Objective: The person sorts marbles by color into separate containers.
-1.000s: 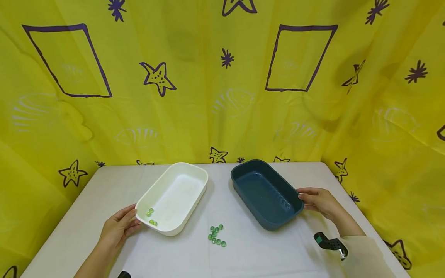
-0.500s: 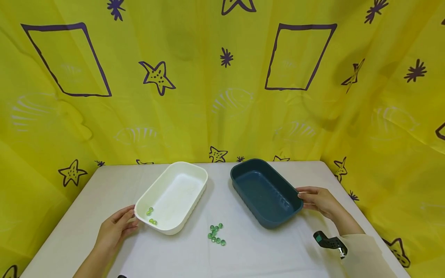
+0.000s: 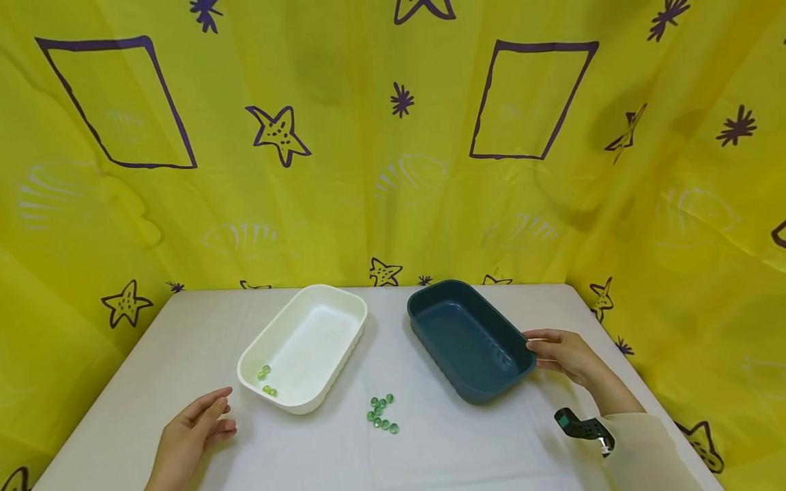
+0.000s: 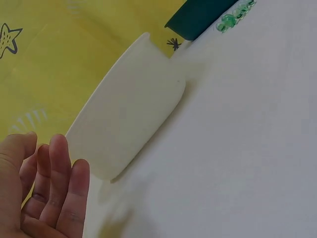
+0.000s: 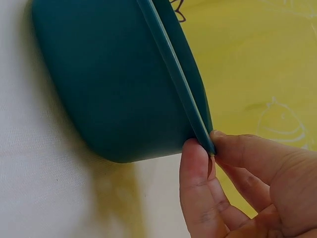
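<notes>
A white rectangular basin [image 3: 319,341] stands on the left of the table, several yellow-green glass marbles [image 3: 267,390] lying in its near-left end. Just off that end, my left hand [image 3: 193,433] holds nothing, its fingers loosely bent and apart from the rim. On the right is a dark teal basin [image 3: 467,341] with a bare floor. My right hand [image 3: 568,356] pinches its near-right rim, thumb over the edge and fingertips [image 5: 194,161] under it in the right wrist view. Several green glass marbles [image 3: 378,411] lie in a loose cluster on the table between the two basins.
A white cloth [image 3: 319,453] covers the table. Yellow curtains [image 3: 344,191] with starfish and fish drawings hang behind it and at both sides. A black wrist mount [image 3: 583,429] sits at my right sleeve.
My left hand has let go of the white basin's rim and drawn back toward me and slightly left. The right hand and both basins stay in place.
</notes>
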Action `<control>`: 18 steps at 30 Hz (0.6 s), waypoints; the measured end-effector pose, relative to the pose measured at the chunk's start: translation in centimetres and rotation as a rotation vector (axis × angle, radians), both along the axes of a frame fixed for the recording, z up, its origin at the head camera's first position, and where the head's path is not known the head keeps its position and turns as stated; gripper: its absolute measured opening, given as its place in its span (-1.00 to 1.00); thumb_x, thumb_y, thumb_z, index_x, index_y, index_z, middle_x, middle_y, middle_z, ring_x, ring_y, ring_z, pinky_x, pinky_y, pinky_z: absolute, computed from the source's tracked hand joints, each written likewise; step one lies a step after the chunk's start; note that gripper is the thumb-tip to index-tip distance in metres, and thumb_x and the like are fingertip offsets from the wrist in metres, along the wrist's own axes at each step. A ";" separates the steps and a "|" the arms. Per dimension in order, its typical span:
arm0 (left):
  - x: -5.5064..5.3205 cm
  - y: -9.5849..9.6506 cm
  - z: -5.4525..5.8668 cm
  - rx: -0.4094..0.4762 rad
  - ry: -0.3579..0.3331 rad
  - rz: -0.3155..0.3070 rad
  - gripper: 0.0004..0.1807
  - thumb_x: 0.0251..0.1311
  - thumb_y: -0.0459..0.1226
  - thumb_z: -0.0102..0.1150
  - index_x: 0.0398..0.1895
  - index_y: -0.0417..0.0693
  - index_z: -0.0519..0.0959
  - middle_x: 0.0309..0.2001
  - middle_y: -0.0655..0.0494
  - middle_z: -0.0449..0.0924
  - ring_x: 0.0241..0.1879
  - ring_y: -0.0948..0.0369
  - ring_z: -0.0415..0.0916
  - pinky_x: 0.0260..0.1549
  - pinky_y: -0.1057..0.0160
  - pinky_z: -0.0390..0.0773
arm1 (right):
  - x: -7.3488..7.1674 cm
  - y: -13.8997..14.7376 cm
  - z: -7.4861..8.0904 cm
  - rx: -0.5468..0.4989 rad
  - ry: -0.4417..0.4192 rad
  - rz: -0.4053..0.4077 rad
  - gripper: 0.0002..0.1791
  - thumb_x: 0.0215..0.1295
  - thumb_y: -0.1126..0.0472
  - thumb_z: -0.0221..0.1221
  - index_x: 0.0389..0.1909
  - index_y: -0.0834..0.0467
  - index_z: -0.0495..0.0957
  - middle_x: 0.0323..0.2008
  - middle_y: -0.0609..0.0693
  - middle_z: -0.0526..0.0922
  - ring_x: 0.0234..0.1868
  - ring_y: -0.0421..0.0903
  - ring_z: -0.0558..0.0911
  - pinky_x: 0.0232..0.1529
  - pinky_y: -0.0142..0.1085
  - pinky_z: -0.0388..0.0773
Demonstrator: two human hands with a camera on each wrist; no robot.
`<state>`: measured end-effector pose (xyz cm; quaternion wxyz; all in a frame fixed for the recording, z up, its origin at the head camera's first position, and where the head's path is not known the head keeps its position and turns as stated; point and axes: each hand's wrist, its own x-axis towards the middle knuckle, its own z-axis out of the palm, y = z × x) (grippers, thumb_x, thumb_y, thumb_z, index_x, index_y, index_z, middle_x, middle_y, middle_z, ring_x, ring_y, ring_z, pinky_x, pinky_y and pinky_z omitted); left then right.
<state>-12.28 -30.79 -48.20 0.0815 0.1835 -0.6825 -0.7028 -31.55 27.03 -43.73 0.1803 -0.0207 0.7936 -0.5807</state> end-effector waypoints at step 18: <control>0.7 7.2 0.3 -0.441 0.143 -0.255 -0.76 0.18 -0.37 0.32 -0.10 -0.29 0.66 -0.35 0.05 0.68 -0.48 0.29 0.67 -0.42 0.32 0.73 | 0.0 -0.1 0.1 0.019 0.010 0.016 -0.56 0.39 0.27 0.18 0.17 0.46 0.46 -0.21 -0.10 0.68 -0.26 -0.24 0.68 -0.16 -0.32 0.72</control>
